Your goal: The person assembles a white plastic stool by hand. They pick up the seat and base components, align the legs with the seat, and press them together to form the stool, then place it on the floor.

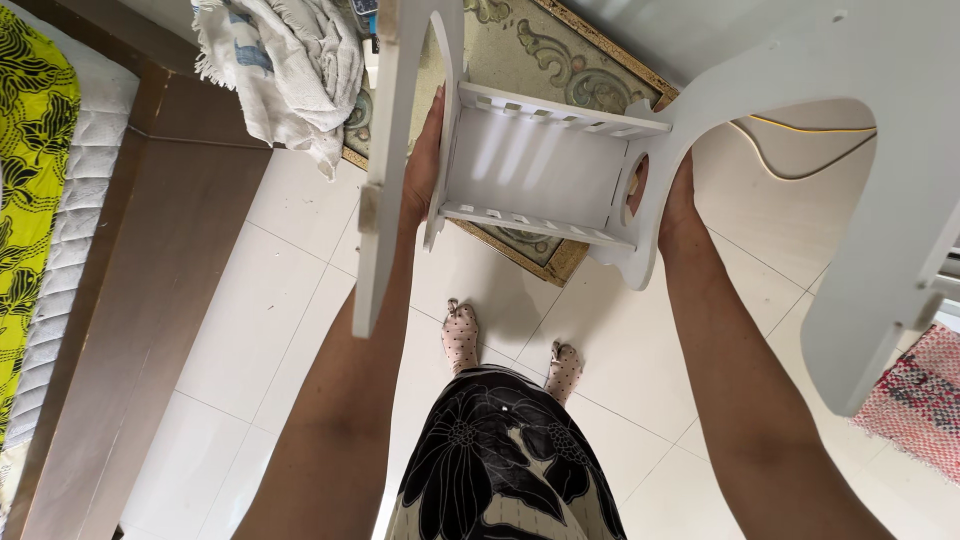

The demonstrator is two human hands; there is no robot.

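I hold a white board shelf unit (pixel 530 165) in the air in front of me, seen from above. It has flat curved side panels and slotted cross pieces. My left hand (pixel 422 160) presses against its left side panel, between that panel and a tall white board (pixel 385 170). My right hand (pixel 675 205) grips the right side panel near its oval cut-out. Both arms reach forward and down. My feet in dotted socks (pixel 460 335) stand on the white tiled floor below.
A large white curved panel (pixel 880 200) fills the right of the view. A patterned mat with gold border (pixel 560 60) lies on the floor beneath the unit. A crumpled white towel (pixel 290 60) lies at top left. A wooden bed frame (pixel 150 280) with yellow-green bedding runs along the left. A woven rug (pixel 925 400) is at right.
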